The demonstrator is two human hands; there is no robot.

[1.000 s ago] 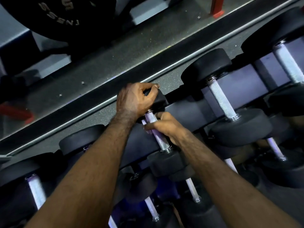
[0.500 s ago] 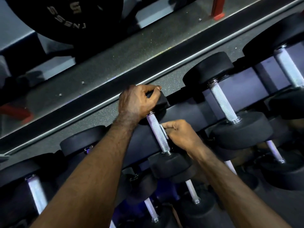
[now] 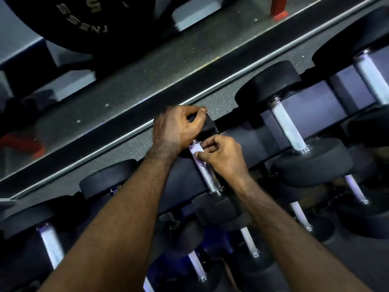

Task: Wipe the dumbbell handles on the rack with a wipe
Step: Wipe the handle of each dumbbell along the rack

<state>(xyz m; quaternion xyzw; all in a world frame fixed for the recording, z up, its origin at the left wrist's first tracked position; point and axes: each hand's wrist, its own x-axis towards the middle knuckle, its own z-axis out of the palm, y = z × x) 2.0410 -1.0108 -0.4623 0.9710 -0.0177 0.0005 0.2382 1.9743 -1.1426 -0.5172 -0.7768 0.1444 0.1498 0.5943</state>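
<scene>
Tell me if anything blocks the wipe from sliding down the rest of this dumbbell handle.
Nothing visible does. The right hand pinches the wipe at the top of the handle; below it the metal is bare down to the lower weight head. The left hand holds the upper head.

Gym: racked dumbbells [image 3: 294, 131], weight plate [image 3: 101, 22].

Dim gym, bluish light. Speckled dark rubber floor [image 3: 147, 76] w/ a metal strip [image 3: 210, 91] running diagonally across. Big black weight plate [image 3: 88, 22] top left w/ raised lettering, red frame foot [image 3: 279, 9] top right.
</scene>
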